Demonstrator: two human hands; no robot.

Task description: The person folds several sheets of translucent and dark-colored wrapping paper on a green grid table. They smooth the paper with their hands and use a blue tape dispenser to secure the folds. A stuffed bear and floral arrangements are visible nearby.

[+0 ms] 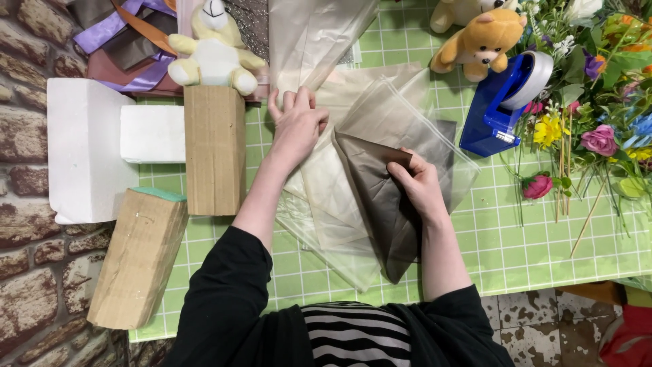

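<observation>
A dark brown sheet (380, 197) lies mid-surface on clear film sheets (401, 122), one corner folded, the rest loose. Right hand (418, 183) fingers pinch its edge; left hand (297, 126) presses flat at ten o'clock. Tape dispenser (506, 102) stands at two o'clock.

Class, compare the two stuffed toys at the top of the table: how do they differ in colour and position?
The pale yellow plush toy sits upright on top of a tall brown wrapped block, while the orange-brown teddy bear lies tilted on the green grid mat beside the blue tape dispenser. The yellow one has a white belly; the bear is mostly one colour. Both are small soft toys.
</observation>
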